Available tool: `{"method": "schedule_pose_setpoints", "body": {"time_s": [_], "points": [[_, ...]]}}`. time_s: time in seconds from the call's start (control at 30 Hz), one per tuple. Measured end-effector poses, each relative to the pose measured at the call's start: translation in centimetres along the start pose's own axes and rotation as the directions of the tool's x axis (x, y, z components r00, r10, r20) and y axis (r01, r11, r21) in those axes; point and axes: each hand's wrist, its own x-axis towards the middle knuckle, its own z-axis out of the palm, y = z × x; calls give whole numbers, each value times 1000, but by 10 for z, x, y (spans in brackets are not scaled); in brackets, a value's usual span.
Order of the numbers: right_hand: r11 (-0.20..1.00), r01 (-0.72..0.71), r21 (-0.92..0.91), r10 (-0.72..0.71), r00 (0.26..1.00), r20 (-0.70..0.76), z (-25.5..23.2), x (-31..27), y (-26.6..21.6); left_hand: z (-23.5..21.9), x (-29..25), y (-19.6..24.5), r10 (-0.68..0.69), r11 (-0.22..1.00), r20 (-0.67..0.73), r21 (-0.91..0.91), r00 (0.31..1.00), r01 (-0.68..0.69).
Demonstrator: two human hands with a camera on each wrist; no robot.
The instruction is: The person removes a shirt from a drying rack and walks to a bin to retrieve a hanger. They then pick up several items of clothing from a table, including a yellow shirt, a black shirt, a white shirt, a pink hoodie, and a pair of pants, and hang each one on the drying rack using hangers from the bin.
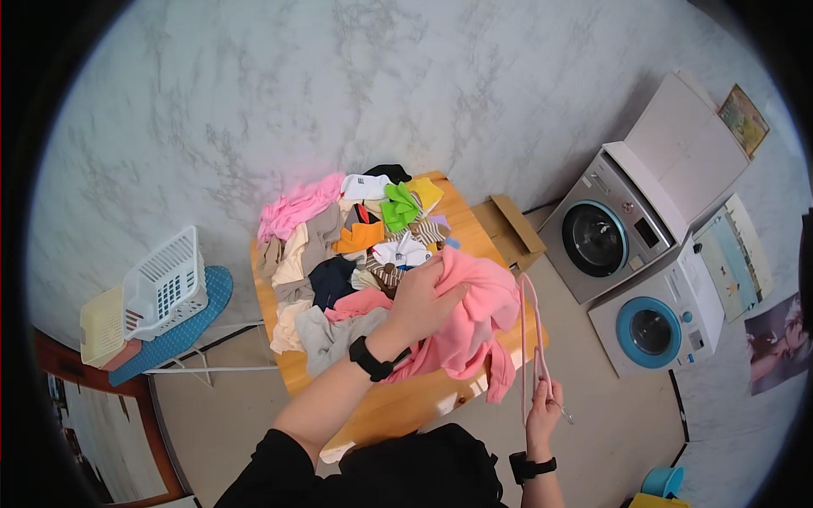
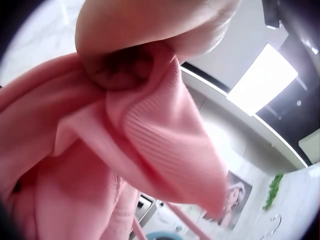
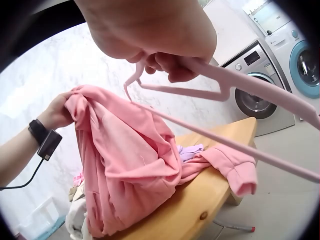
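Note:
My left hand (image 1: 422, 298) grips a pink sweatshirt (image 1: 474, 317) by its upper part and holds it up over the near right side of the table. In the left wrist view, ribbed fabric hangs just below the fingers. The sweatshirt drapes down in folds, and one cuffed sleeve (image 3: 234, 167) lies along the table edge in the right wrist view. A pale pink clothes hanger (image 1: 539, 339) is in my right hand (image 1: 543, 412), fingers curled round it near its hook. It stands on end, to the right of the sweatshirt and apart from it.
A pile of mixed clothes and socks (image 1: 405, 250) covers the far and left parts of the wooden table (image 1: 373, 415). Plastic baskets (image 1: 165, 288) stand on a blue ironing board (image 1: 222, 296) at left. Behind the table's right side are a cardboard box (image 1: 508, 233) and two washing machines (image 1: 648, 334).

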Motion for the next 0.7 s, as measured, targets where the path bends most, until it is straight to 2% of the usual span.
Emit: {"method": "schedule_pose_setpoints", "body": {"time_s": [0.03,0.07,0.1,0.13,0.17,0.2,0.23,0.27,0.3,0.33,0.37,0.4,0.43,0.47,0.5,0.53,0.6,0.63,0.7], "points": [[999,41,12,-41,996,81,11,10,-13,0,-1,-10,129,989,-31,-70,991,-131],[997,74,27,-77,983,166,24,17,-26,5,-7,-23,36,971,-18,-235,999,-39],[998,61,21,-64,979,193,44,25,-39,13,-16,-42,31,989,35,-145,999,-26],[988,125,95,-149,933,328,66,30,-51,23,-28,-55,11,999,86,-52,996,-7],[968,174,184,-240,859,452,81,32,-55,29,-37,-44,-158,987,326,54,932,148],[970,156,188,-230,842,488,91,44,-34,34,-43,-33,-328,945,521,183,788,271],[979,187,83,-201,805,557,105,64,-6,37,-49,-38,-356,934,489,185,796,305],[973,231,-18,-170,765,621,111,81,21,40,-55,-46,-335,937,520,94,786,338],[973,228,-10,-166,736,657,112,92,22,46,-65,-57,-305,931,547,-1,780,365],[952,302,-53,-182,696,694,114,107,14,59,-84,-101,-153,982,290,-61,945,177],[921,380,-86,-201,652,731,118,120,0,53,-93,-116,-172,980,246,-55,954,190],[919,370,-135,-180,700,691,121,123,-28,42,-108,-123,-188,928,6,328,982,176],[900,426,-95,-253,687,682,119,132,-50,31,-126,-131,-115,716,-202,662,973,222],[875,481,-57,-327,674,663,116,146,-64,31,-145,-149,-148,616,-279,725,949,309],[898,438,33,-366,704,608,115,163,-72,33,-159,-163,-165,510,-362,765,917,394],[910,396,124,-395,735,551,115,180,-82,30,-163,-165,-164,503,-387,758,907,415],[917,362,169,-385,685,619,110,209,-118,24,-166,-169,-331,531,-393,674,858,514],[915,362,177,-387,670,634,108,216,-140,21,-165,-167,-336,524,-412,666,847,531],[715,676,180,-613,482,626,103,224,-176,14,-158,-163,-212,598,-272,724,939,345]]}}
